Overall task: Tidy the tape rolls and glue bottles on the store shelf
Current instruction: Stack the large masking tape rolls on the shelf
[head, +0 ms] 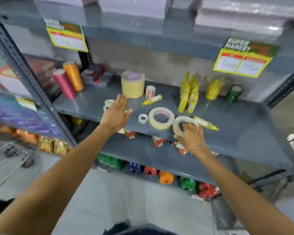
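On the grey shelf (236, 126) my right hand (191, 137) grips a white tape roll (177, 125) at the front edge, lifted and tilted. My left hand (116, 112) hovers open, fingers spread, just below a tall stack of beige tape (132, 84). A flat wide tape roll (161, 118) and a tiny roll (143, 118) lie between my hands. Another small roll (107, 103) sits partly behind my left hand. Yellow glue bottles (188, 94) stand in a group; one glue bottle (152, 99) lies flat mid-shelf, another fallen bottle (205, 123) by my right hand.
Pink and orange rolls (68, 80) stand at the shelf's left, a yellow roll (214, 89) and a green roll (234, 93) at the right. Price signs (243, 60) hang from the shelf above. Snack packets (158, 141) fill lower shelves. A wire cart (8, 153) stands at left.
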